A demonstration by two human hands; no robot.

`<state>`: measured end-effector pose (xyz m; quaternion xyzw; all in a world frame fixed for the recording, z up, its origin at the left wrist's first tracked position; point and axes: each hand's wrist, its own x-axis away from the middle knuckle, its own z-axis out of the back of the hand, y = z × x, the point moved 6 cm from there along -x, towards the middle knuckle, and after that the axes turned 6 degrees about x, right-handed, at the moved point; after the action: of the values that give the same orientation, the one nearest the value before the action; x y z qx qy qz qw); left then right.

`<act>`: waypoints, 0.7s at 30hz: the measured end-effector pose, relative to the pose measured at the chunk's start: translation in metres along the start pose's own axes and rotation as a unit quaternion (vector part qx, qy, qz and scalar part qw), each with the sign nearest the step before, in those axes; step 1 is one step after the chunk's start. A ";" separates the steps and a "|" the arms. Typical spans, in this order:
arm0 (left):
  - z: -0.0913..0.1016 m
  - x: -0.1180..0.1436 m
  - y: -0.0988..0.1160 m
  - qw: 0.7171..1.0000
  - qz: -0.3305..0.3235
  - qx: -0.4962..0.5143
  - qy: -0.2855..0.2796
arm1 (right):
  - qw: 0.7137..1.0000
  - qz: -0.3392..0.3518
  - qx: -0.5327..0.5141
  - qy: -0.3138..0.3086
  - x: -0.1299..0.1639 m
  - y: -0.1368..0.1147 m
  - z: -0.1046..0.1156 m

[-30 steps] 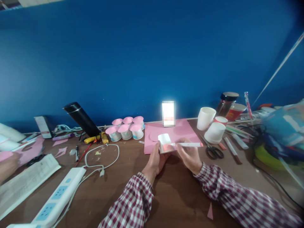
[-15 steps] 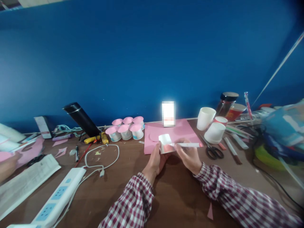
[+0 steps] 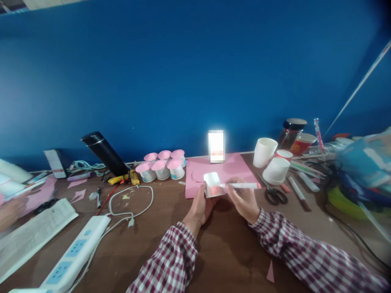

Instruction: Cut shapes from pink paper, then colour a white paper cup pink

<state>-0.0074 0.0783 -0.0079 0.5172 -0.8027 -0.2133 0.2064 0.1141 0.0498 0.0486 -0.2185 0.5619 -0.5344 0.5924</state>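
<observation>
My left hand (image 3: 199, 205) is closed around a white paper cup (image 3: 211, 179), tilted, with a pinkish-red patch on its lower side. In my right hand (image 3: 242, 199) is a white marker pen (image 3: 244, 185) with a pink end, lying nearly level. Its tip meets the cup's side, over the coloured patch. Behind both hands lies a pink sheet of paper (image 3: 241, 167), and a bright phone-like screen (image 3: 216, 145) stands at its back edge. Several small cups with pink tops (image 3: 160, 165) are grouped to the left of the sheet.
White paper cups (image 3: 265, 152), black scissors (image 3: 275, 196) and more markers (image 3: 297, 189) lie to the right. On the left are a black flask (image 3: 105, 152), a looped white cable (image 3: 131, 213) and a power strip (image 3: 76, 248). Another person's hand (image 3: 12, 211) shows at the left edge.
The marker has shifted very slightly to the right along the cup, and the pink patch looks a little larger. The other person's hand at the left edge has moved slightly.
</observation>
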 end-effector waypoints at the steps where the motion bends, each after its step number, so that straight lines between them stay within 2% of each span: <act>1: 0.000 0.000 0.000 1.000 -0.001 0.002 -0.003 | 1.000 0.001 -0.002 -0.002 0.000 0.000 0.000; 8: 0.001 -0.001 0.001 1.000 0.003 0.013 0.019 | 1.000 -0.002 -0.021 -0.020 0.001 0.002 -0.003; 14: 0.000 0.000 0.001 1.000 0.002 0.009 0.019 | 1.000 -0.001 -0.017 -0.005 0.001 0.003 -0.002; 21: 0.000 0.000 0.003 1.000 0.001 0.010 0.020 | 0.999 -0.007 -0.027 -0.024 0.002 0.000 -0.004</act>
<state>-0.0092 0.0792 -0.0064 0.5224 -0.8011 -0.1950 0.2174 0.1100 0.0497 0.0461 -0.2513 0.5605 -0.5179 0.5954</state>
